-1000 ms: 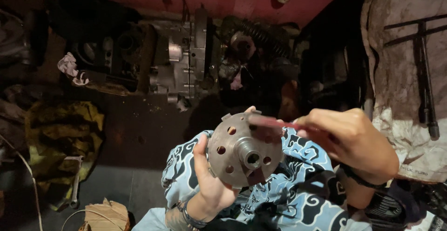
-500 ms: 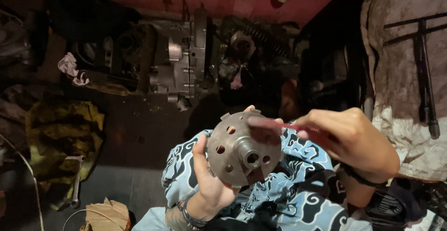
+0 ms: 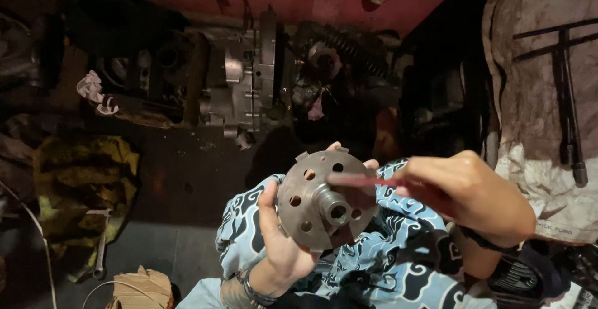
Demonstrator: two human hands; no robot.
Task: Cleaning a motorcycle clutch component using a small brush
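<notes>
Clutch hub (image 3: 325,206), round, drilled, grey metal: it's sitting upright in the left hand (image 3: 280,240), over the lap with the blue patterned cloth (image 3: 380,265).

— How's the grip looking?

— Left hand is wrapping the rim, thumb on the face, fingers curled behind. Closed on it. Right hand (image 3: 473,194) is pinching a thin reddish stick-like tool (image 3: 361,181), tip lying across the face just above the centre boss (image 3: 336,206). Can't tell what the tool is, it's blurred.

— Which step?

— Looks to me like inspecting or picking at the hub face, near the boss and the holes. Judgement only.

— What does the next move need?

— I'd say a steady left hand, and the right keeping the tip light so it isn't slipping off the boss.

— Anything else around?

— Engine case (image 3: 243,85) is lying on the floor ahead, well apart. Yellow rag (image 3: 84,172) to the left, long dark bars (image 3: 567,97) on a stained cloth at right.
</notes>
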